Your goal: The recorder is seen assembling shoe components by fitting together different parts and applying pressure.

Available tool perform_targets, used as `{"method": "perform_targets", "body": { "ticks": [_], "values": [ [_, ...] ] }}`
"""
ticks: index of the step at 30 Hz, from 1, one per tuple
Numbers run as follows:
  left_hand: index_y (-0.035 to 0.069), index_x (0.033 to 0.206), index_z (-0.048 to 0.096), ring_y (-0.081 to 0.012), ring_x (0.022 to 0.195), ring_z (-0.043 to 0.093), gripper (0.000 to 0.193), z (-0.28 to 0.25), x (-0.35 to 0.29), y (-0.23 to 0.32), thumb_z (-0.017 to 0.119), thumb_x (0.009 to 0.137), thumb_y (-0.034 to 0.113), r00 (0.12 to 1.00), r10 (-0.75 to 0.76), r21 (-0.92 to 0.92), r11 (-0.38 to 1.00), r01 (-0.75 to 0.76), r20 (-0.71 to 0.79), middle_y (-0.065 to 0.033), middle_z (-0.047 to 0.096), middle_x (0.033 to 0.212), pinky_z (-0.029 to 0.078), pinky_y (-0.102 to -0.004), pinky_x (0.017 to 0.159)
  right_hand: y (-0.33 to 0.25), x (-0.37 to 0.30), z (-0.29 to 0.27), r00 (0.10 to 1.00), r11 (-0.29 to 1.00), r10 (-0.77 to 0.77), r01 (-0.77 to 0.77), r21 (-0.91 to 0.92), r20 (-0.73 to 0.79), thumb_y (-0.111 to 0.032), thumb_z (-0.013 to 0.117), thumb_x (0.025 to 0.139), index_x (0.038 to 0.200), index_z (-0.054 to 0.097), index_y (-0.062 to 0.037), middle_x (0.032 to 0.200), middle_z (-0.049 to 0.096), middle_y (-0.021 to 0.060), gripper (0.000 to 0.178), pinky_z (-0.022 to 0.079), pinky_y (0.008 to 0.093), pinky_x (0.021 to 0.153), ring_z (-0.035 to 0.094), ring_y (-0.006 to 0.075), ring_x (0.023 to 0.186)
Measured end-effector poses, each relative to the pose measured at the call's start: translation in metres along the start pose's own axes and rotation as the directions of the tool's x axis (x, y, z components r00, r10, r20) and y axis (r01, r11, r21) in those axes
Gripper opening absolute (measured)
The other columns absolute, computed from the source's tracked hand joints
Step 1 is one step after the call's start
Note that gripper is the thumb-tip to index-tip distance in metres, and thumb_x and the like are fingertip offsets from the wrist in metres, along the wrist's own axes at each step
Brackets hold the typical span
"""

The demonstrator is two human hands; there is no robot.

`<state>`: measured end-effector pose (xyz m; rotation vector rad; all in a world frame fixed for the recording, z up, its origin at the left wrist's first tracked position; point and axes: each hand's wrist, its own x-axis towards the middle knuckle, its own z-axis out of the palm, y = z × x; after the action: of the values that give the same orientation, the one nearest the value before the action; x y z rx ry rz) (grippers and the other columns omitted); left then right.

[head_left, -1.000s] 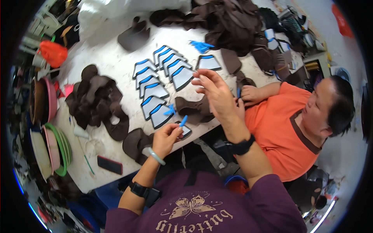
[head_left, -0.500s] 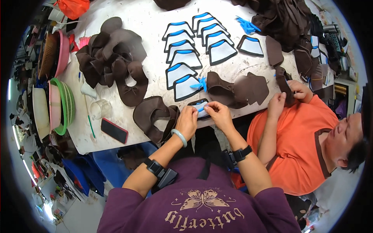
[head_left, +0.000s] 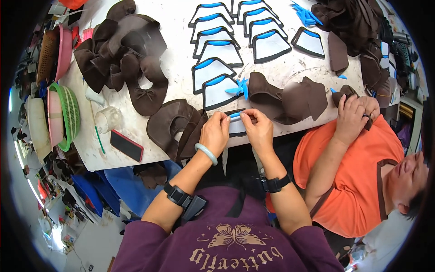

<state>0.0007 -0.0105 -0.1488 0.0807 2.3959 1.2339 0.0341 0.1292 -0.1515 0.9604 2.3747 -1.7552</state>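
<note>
At the table's near edge lies a white panel with a black border (head_left: 237, 127), and a curved blue strip (head_left: 234, 116) runs along its top. My left hand (head_left: 215, 133) pinches the strip's left end between thumb and fingertips. At the other end, my right hand (head_left: 259, 130) grips it in the same way. Just beyond are a few loose blue strips (head_left: 244, 87), partly on the corner of a finished-looking white panel (head_left: 222, 94). Brown shoe uppers (head_left: 174, 129) lie to the left of my hands, and more brown pieces (head_left: 283, 99) to the right.
Two overlapping rows of blue-topped panels (head_left: 216, 50) stretch away from me. A phone (head_left: 127, 146), a glass jar (head_left: 108, 119) and a pile of brown uppers (head_left: 122, 54) occupy the left. Nested basins (head_left: 63, 118) stand beyond that edge. On the right, a co-worker in orange (head_left: 349, 158) handles a brown piece.
My view has shifted, with the table contents sliding up and outward. Both hands stay at the blue strip, slightly higher in view. The co-worker's hands have come closer together around the brown piece.
</note>
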Motion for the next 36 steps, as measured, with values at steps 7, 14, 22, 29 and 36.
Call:
{"method": "perform_targets", "body": {
  "ticks": [7,14,22,29,36],
  "values": [
    [0.002,0.087,0.057,-0.0431,0.076,0.063,0.021,-0.001,0.014,0.003,0.056,0.093,0.023,0.992,-0.111,0.163,0.982,0.101,0.053,-0.0217,0.065,0.079,0.048,-0.0509,0.067,0.003,0.003,0.010,0.995,0.992,0.026,-0.038,-0.121,-0.099,-0.016,0.070,0.079,0.081,0.067,0.0017,0.071,0.066,0.0107,0.018,0.050,0.0307,0.059,0.063,0.0181,0.059],
    [0.001,0.082,0.058,-0.0368,0.064,0.064,0.020,0.001,0.017,0.000,0.062,0.090,0.019,0.999,-0.042,0.215,0.976,0.041,-0.001,-0.0182,0.063,0.066,0.049,-0.0441,0.059,0.003,0.005,0.012,0.995,0.986,0.006,-0.023,-0.167,-0.102,-0.015,0.070,0.079,0.080,0.067,0.0008,0.071,0.066,0.0107,0.017,0.049,0.0318,0.059,0.063,0.0196,0.059],
    [0.001,0.082,0.058,-0.0388,0.068,0.064,0.021,0.000,0.019,0.003,0.062,0.090,0.019,0.996,-0.082,0.220,0.973,0.076,0.019,-0.0201,0.064,0.070,0.049,-0.0455,0.061,0.001,0.007,0.013,0.994,0.978,-0.018,-0.005,-0.207,-0.110,-0.015,0.069,0.079,0.079,0.067,0.0005,0.069,0.065,0.0110,0.016,0.049,0.0333,0.058,0.063,0.0222,0.059],
    [0.002,0.085,0.056,-0.0438,0.074,0.062,0.022,-0.001,0.019,0.004,0.055,0.093,0.023,0.992,-0.108,0.228,0.969,0.092,0.059,-0.0222,0.065,0.078,0.048,-0.0525,0.066,0.003,0.006,0.015,0.992,0.976,-0.040,0.013,-0.218,-0.120,-0.015,0.069,0.079,0.077,0.066,0.0001,0.069,0.065,0.0109,0.016,0.049,0.0336,0.058,0.064,0.0228,0.059],
    [0.000,0.082,0.057,-0.0410,0.071,0.064,0.022,0.003,0.019,0.004,0.061,0.091,0.021,0.995,-0.094,0.239,0.967,0.088,0.015,-0.0213,0.064,0.072,0.050,-0.0476,0.064,0.005,0.001,0.016,0.987,0.972,-0.074,0.040,-0.233,-0.140,-0.013,0.070,0.080,0.086,0.065,-0.0007,0.068,0.063,0.0104,0.014,0.049,0.0358,0.056,0.062,0.0243,0.056]
  ]
}}
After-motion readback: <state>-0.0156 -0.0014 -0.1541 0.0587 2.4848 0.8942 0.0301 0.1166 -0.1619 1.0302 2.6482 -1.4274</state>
